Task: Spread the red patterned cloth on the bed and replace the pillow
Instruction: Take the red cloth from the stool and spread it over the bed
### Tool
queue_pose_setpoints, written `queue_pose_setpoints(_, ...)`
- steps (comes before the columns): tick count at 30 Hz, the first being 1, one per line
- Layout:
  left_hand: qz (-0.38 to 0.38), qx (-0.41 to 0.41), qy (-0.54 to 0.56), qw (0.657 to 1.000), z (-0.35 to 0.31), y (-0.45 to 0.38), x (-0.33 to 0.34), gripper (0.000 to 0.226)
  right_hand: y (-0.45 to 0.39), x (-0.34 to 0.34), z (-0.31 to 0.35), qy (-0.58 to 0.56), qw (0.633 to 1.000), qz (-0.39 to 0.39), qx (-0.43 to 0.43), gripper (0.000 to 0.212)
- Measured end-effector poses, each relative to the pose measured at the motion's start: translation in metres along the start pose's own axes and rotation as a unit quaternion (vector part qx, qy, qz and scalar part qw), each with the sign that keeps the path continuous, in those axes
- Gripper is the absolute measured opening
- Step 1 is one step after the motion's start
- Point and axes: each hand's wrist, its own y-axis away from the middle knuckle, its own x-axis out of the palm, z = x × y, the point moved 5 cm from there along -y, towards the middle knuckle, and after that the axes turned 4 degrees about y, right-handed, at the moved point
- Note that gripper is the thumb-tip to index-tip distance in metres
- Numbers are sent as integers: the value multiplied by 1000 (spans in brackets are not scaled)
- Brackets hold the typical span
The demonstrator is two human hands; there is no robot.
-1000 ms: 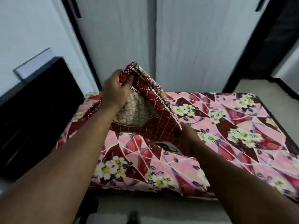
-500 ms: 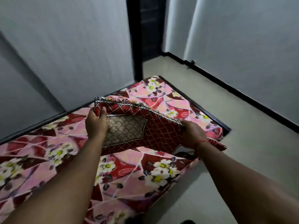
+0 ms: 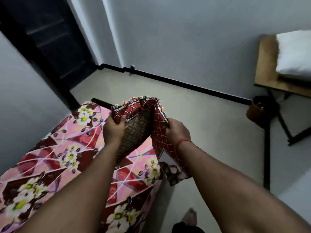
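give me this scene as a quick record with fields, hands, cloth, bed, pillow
left hand: grips the cloth's left edge
right hand: grips its right edge
red patterned cloth: still folded, held up over the bed's corner, not spread
bed: covered by pink floral sheet
pillow: white, on wooden table at right, off the bed
task state: neither step done

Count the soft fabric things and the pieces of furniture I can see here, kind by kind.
Cloths: 2, the folded red diamond-patterned cloth held by both hands and the pink floral bedsheet.
Pillows: 1, the white pillow.
Furniture: 2, the bed and the wooden table with black legs.
Total: 5
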Motion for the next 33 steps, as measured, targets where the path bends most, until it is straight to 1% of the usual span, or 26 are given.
queue_pose_setpoints(3, 19, 4, 8, 1000, -37, -12, 78, 38, -47, -36, -45, -20, 1000, 6, 22, 22)
queue_pose_setpoints(6, 48, 11, 17, 999, -70, -16, 145, 36, -94, -70, -87, -39, 998, 0, 50, 21)
queue_pose_setpoints(9, 86, 15, 37, 996, -90, -22, 203, 35, -138, -91, -125, -68, 993, -14, 93, 20)
queue_pose_setpoints(12, 142, 13, 48, 989, -106, -38, 265, 35, -184, -105, -159, -116, 981, -42, 147, 22)
queue_pose_setpoints(17, 281, 62, 41, 957, -140, -59, 370, 35, -267, -126, -208, -193, 953, -71, 224, 23)
queue_pose_setpoints(19, 317, 73, 29, 945, -153, -71, 409, 35, -298, -130, -224, -223, 940, -68, 251, 22)
queue_pose_setpoints(23, 374, 110, -15, 921, -194, -109, 494, 22, -367, -153, -264, -264, 914, -83, 298, 23)
queue_pose_setpoints(26, 405, 140, -48, 902, -227, -142, 545, 24, -418, -175, -289, -276, 903, -101, 314, 23)
queue_pose_setpoints(29, 425, 159, -86, 887, -245, -174, 585, 25, -466, -184, -306, -296, 894, -105, 320, 25)
queue_pose_setpoints(33, 428, 154, -97, 886, -267, -227, 642, 25, -548, -195, -326, -294, 898, -91, 314, 26)
